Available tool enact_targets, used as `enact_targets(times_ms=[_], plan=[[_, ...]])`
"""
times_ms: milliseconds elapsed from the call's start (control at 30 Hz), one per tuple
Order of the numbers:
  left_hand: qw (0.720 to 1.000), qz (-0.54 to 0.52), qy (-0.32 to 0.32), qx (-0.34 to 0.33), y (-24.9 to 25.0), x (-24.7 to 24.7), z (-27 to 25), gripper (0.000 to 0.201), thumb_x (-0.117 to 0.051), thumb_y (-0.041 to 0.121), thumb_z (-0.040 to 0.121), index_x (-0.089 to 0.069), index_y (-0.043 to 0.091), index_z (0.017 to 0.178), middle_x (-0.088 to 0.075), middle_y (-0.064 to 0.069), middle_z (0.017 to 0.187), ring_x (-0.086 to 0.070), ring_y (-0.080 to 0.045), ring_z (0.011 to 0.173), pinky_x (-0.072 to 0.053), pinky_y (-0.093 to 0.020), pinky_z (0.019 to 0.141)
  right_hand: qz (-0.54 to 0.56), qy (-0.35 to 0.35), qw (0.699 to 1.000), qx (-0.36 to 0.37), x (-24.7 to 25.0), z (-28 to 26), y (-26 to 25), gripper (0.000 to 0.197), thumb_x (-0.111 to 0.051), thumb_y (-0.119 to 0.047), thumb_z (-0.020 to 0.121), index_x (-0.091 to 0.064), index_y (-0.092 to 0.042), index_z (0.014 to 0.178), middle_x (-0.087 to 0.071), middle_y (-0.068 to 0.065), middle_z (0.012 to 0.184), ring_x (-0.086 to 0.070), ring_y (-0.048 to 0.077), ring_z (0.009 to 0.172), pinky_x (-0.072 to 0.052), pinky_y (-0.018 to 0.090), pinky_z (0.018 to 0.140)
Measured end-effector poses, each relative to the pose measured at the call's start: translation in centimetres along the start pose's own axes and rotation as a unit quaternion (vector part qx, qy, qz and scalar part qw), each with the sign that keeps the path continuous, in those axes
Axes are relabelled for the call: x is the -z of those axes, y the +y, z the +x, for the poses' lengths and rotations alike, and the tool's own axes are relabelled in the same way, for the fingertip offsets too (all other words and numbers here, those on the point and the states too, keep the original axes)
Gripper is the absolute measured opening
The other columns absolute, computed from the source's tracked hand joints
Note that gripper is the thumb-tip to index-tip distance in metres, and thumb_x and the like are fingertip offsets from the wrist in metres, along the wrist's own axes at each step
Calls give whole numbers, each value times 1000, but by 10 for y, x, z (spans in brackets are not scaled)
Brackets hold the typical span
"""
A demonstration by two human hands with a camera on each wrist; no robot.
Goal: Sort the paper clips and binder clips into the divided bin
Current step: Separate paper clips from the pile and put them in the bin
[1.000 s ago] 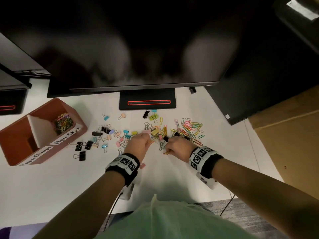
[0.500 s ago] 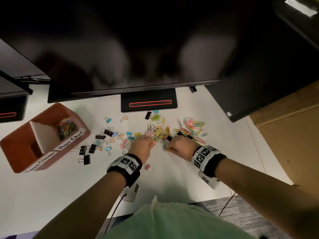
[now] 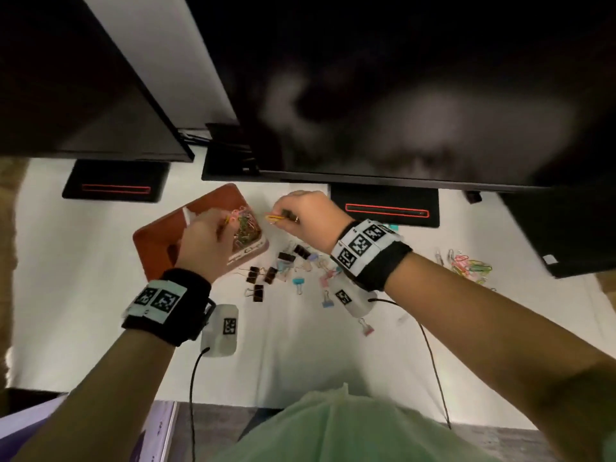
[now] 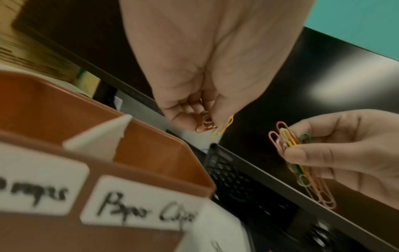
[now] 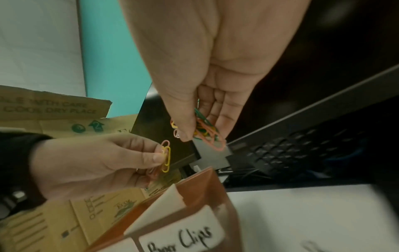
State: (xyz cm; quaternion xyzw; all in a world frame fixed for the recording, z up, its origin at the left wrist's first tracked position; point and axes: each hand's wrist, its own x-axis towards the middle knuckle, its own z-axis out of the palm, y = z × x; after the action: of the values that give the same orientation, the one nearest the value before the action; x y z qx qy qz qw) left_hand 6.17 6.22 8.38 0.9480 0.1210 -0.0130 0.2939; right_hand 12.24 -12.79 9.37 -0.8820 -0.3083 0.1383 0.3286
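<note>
Head view: both hands (image 3: 206, 241) pinch paper clips (image 3: 275, 217) above divided bin (image 3: 156, 235).

Both hands have been lifted from the clip pile on the bench and carried to the divided bin (image 3: 160, 235); paper clips are now pinched in the left hand (image 3: 203, 241) and right hand (image 3: 308, 215).

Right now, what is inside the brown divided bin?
The divided bin holds a pile of coloured paper clips in its right compartment. The left hand covers much of the other compartment, contents unseen.
</note>
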Motion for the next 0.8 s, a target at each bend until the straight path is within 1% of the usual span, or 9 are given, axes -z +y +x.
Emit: enact_targets(times_ms=[67,167,200,333,433,533,600,700,800], plan=[[999,18,-5,34,-13,14,11,17,-54,21,91,-62,7,97,-68,-13,93,-61,-29,89,-44,-33,79,2,-10,1000,-9,-16,34,-21,17,-59,-19,89,-66,-11,102,-67,8,102,-59,21,94,-47,32,85],[996,2,-41,81,-28,19,22,11,-58,22,89,-62,13,90,-65,-3,83,-62,-22,85,-47,-31,79,9,-45,997,-57,-42,67,-35,29,-59,-20,90,-61,-11,117,-66,10,113,-60,23,104,-46,32,91],[994,-16,-49,94,-33,19,24,10,-59,21,88,-62,13,93,-65,-1,85,-62,-20,89,-48,-29,80,16,-56,996,-74,-50,73,-36,33,-60,-21,90,-57,-12,122,-65,11,116,-60,24,106,-46,32,93],[992,-70,-56,84,-43,20,27,31,-62,17,86,-59,10,116,-64,-5,117,-59,-15,107,-42,-24,94,59,-55,993,-85,-59,72,-33,40,-57,-24,92,-50,-14,130,-65,11,118,-62,23,106,-47,30,95],[996,-71,-53,24,-35,18,22,31,-60,22,88,-59,15,118,-60,-3,120,-57,-11,106,-42,-25,96,89,-25,993,-70,-45,47,-19,31,-53,-24,94,-54,-17,124,-65,4,114,-62,16,100,-47,24,87],[991,-94,-88,-26,-10,6,14,24,-58,19,89,-62,16,113,-58,3,113,-57,-9,100,-44,-26,94,62,12,994,-85,-24,7,13,23,-51,-23,94,-60,-18,115,-65,0,108,-60,12,92,-44,20,80],[984,-123,-117,-53,11,-10,9,20,-58,18,89,-63,16,108,-60,4,107,-58,-10,97,-47,-26,90,34,33,992,-118,-9,-27,40,21,-53,-22,93,-62,-18,112,-65,0,105,-59,12,85,-46,22,77],[972,-124,-171,-100,44,-47,-2,14,-59,17,88,-63,16,101,-61,0,103,-60,-11,85,-48,-21,76,0,72,982,-177,12,-82,81,19,-56,-15,91,-64,-15,108,-65,3,100,-56,13,78,-51,31,79],[960,-102,-227,-126,76,-89,-15,12,-61,17,86,-60,19,97,-54,2,103,-60,-11,83,-46,-19,72,-33,67,963,-258,26,-133,119,21,-57,-15,90,-64,-17,110,-62,0,102,-55,15,86,-49,31,85]])
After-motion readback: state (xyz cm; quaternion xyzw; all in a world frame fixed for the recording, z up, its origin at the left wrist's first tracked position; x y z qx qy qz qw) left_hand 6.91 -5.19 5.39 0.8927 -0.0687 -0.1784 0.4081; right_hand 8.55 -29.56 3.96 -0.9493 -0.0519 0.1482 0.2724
